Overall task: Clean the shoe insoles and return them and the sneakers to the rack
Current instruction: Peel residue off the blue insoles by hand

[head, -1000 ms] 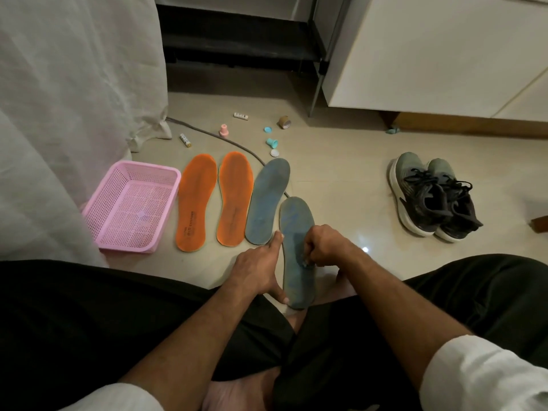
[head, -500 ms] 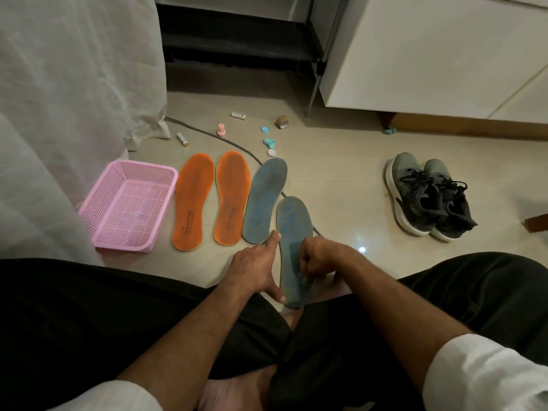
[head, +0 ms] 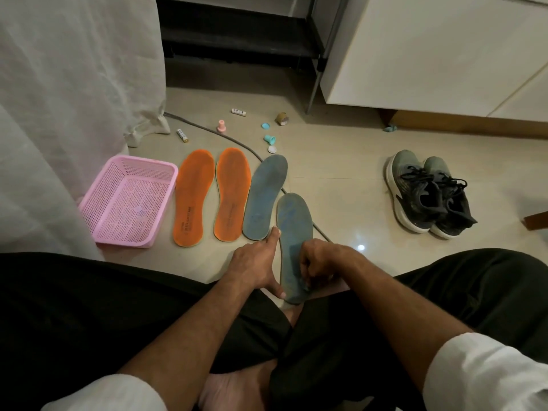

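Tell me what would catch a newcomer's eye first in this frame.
Two bright orange foam insoles lie side by side on the pale tiled floor, just right of a pink perforated plastic basket. In front of them the left hand steadies a worn blue-grey insole while the right hand works at its heel end. A pair of grey-and-black laced sneakers sits apart on the right.

Right hand (head: 318,262) hides insole (head: 295,223) middle
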